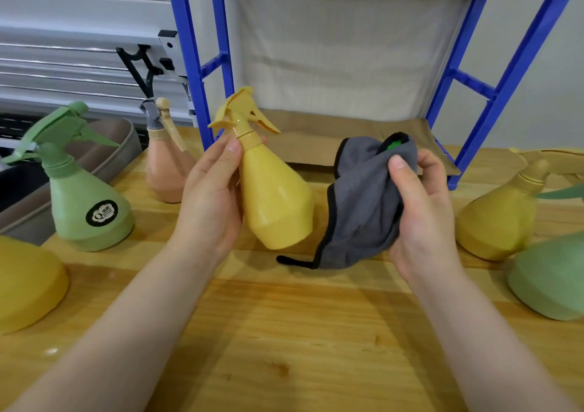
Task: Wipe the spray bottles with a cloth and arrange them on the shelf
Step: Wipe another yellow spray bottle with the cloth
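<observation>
The left hand (210,196) held the yellow spray bottle (273,190) off the wooden table (284,332), thumb and fingers curled round its neck just below the trigger head, body tilted so the base pointed near and right. The right hand (420,212) gripped a bunched grey cloth (360,209), thumb pressed on top, 1 black-edged corner trailing down to the table. Cloth and bottle sat just beside each other, not clearly touching. 5 other bottles stood on the table: a green one (85,196) and a pink one (166,171) at far left, part of a yellow one (25,285) at near left, a yellow one (499,215) and a green one (550,279) at right. The blue shelf (493,95) stood at the far side, its lower level bare of bottles. Judgement: the bottle looked like light, stiff, smooth plastic, likely slippery if damp; the neck seemed the surest hold, leaving the wide body free for wiping. The trigger looked thin and best not levered. The cloth was soft and would wrap the cone easily.
</observation>
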Tool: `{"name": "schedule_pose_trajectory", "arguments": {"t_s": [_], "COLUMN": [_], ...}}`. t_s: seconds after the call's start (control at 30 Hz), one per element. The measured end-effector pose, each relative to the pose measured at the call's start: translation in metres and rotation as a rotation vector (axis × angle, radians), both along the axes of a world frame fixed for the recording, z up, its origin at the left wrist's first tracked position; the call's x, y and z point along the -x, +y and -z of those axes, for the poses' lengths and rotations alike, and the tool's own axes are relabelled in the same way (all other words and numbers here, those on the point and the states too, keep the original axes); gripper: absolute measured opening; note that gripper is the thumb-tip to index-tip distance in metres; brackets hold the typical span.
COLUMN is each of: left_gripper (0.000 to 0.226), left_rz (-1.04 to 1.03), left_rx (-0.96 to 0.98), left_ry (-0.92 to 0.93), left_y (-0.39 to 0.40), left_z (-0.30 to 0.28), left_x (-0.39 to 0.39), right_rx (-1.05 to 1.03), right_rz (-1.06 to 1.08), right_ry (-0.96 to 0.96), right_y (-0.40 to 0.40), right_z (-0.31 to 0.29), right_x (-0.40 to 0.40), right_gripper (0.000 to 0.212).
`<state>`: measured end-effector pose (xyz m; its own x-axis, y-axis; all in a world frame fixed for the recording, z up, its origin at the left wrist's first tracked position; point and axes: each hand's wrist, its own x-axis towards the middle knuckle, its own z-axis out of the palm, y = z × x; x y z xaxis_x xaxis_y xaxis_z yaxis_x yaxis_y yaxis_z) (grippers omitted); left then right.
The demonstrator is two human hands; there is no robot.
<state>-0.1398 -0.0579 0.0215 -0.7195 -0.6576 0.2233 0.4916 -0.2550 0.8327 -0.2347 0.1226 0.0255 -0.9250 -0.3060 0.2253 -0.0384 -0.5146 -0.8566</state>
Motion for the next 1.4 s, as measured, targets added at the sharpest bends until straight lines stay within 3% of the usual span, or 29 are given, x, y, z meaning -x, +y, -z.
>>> {"name": "schedule_pose_trajectory", "arguments": {"t_s": [0.17, 0.27, 0.37, 0.47, 0.6, 0.7, 0.87, 1.13, 1.4], "left_gripper": [0.025, 0.013, 0.02, 0.025, 0.022, 0.023, 0.023, 0.025, 0.023], "left_rz": [0.0, 0.03, 0.132, 0.167, 0.115, 0.102, 0.118, 0.019, -0.078], "left_rx": [0.256, 0.393, 0.52, 0.529, 0.49, 0.477, 0.466, 0.465, 0.412], "left_ry": [-0.128, -0.095, -0.07, -0.089, -0.032, 0.006, -0.049, -0.027, 0.001], "left_y": [0.017, 0.033, 0.043, 0.044, 0.046, 0.048, 0.05, 0.055, 0.049], "left_z": [0.009, 0.015, 0.02, 0.022, 0.02, 0.018, 0.02, 0.02, 0.017], "left_x": [0.003, 0.004, 0.003, 0.002, 0.002, 0.001, 0.003, -0.001, -0.001], "right_rx": [-0.103, -0.174, -0.402, -0.755, -0.714, -0.659, -0.574, -0.447, -0.547], "right_rz": [0.014, 0.067, 0.212, 0.412, 0.289, 0.119, 0.094, 0.021, -0.062], "right_ry": [0.156, 0.251, 0.43, 0.721, 0.853, 0.826, 0.811, 0.527, 0.187], "right_y": [-0.007, -0.014, -0.016, -0.013, -0.016, -0.02, -0.026, -0.031, -0.031], "right_z": [-0.001, 0.01, 0.021, 0.025, 0.027, 0.032, 0.04, 0.047, 0.041], "right_x": [-0.014, -0.022, -0.023, -0.017, -0.022, -0.029, -0.032, -0.033, -0.029], "right_gripper": [0.032, 0.022, 0.013, 0.027, 0.038, 0.047, 0.05, 0.042, 0.031]}}
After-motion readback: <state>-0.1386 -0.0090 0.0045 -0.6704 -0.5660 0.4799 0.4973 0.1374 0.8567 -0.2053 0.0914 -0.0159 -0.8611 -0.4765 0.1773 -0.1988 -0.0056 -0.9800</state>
